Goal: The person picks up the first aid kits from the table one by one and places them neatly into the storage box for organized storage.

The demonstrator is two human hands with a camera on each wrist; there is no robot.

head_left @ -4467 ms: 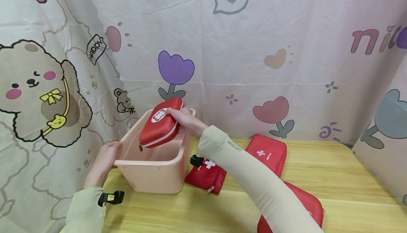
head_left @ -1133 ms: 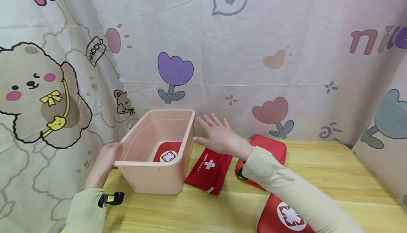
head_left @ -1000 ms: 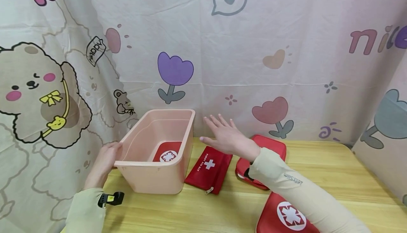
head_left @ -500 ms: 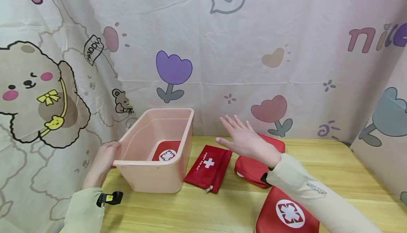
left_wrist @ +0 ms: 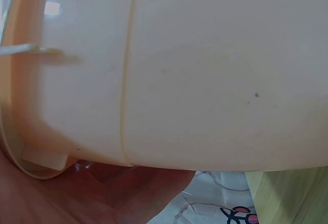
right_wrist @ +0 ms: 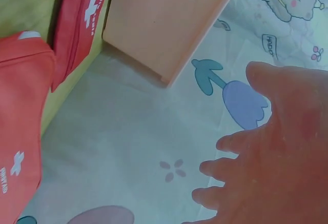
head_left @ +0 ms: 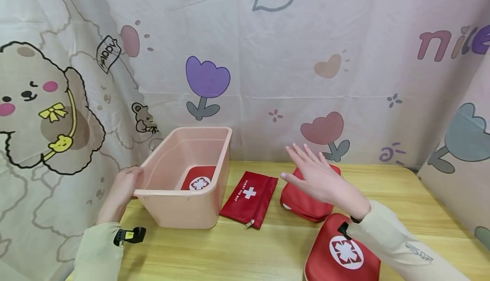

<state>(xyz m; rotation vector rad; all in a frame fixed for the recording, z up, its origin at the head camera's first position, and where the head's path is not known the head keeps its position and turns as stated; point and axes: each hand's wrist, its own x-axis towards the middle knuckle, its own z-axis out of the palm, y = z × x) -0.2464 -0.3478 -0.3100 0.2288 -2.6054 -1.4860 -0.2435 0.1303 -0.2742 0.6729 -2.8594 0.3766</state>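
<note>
My left hand [head_left: 124, 187] grips the left rim of a pink plastic bin [head_left: 180, 210]; the left wrist view shows the hand [left_wrist: 118, 196] right at the bin's lip. Inside the bin, a red first aid case [head_left: 203, 172] with a white emblem lies flat. My right hand [head_left: 321, 179] hovers with fingers spread and holds nothing. It partly covers a red first aid bag [head_left: 306, 206] behind it. Between that bag and the bin lies a flat red first aid pouch [head_left: 250, 200] with a zipper. Nearest the front, another red first aid case [head_left: 340, 251] is partly hidden by my right forearm.
Everything stands on a light wooden table [head_left: 214, 255]. A printed cloth [head_left: 268, 59] hangs close behind the bin, and more of it hangs along the left side.
Earlier the right hand held a red first aid case over the bin; that case now lies inside. The right hand has since moved right, away from the bin. The left hand stays on the rim.
</note>
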